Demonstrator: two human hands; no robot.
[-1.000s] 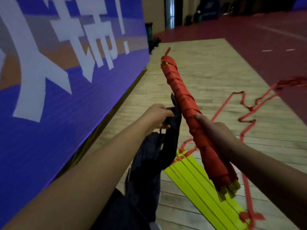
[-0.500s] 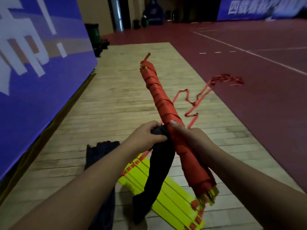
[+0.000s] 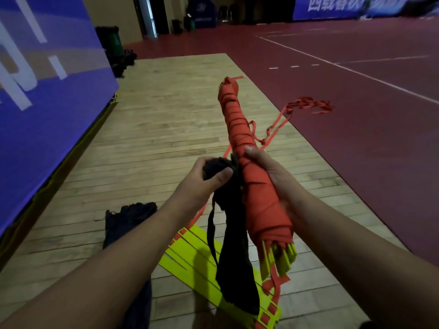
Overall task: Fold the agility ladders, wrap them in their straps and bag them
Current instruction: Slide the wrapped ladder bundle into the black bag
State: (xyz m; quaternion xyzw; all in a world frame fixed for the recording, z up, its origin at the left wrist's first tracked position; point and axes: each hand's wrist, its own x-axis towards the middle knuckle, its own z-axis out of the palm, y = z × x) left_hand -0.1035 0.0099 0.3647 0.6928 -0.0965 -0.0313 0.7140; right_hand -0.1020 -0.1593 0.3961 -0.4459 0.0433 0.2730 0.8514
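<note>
- Our right grip clasps the strap-wrapped ladder bundle; our left grip pinches the black bag.
- Yellow ladder lies on wooden floor; red court opens rightward.

Dim indoor light, soft shadows on the wooden floor; far background blurred, wide-angle bending at edges, colours murky.

Left hand and right hand clenched, nearly touching

Red strap-wrapped yellow ladder bundle tilts upward; limp black fabric bag hangs against it, over a folded yellow ladder.
</note>
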